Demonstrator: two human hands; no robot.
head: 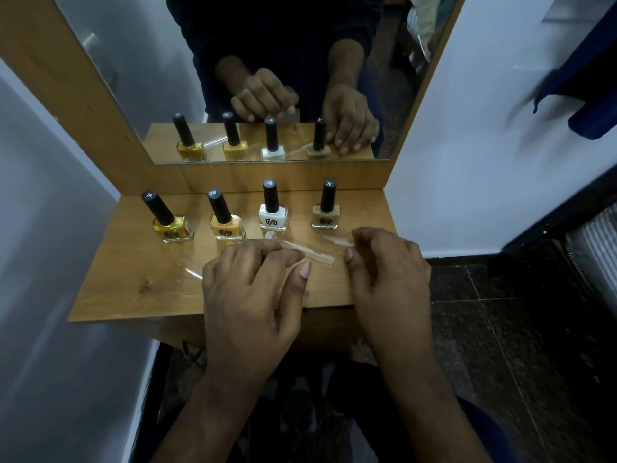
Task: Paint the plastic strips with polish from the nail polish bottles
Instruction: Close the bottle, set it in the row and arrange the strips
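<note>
Left hand [247, 289]: over the front middle of the wooden table [133, 279], palm down, fingers curled. Thumb and fingertips pinch the near end of a clear plastic strip [314, 255]. The strip runs rightward from the fingertips and lies flat on the table top, its free end pointing toward the right hand.

Right hand [387, 272]: near the table's front right corner, fingers curled inward. Fingertips pinch the right end of a second plastic strip [337, 241], which extends left, just behind the first strip. The two strips are close together; contact between them cannot be told.

A further clear strip [192, 270] shows only as a glint on the table to the left of the left hand.

Bottles: four nail polish bottles with black caps stand in a row along the back of the table, all capped. From the back left: dark yellow bottle [170, 225], orange-yellow bottle [225, 223], white bottle [273, 212], beige bottle [326, 210]. The white and beige bottles stand just behind the two held strips; both hands are clear of the bottles.

Surroundings: a mirror [267, 78] in a wooden frame rises from the table's back edge and reflects bottles and hands. White wall at left and right; dark tiled floor [517, 329] at right.
</note>
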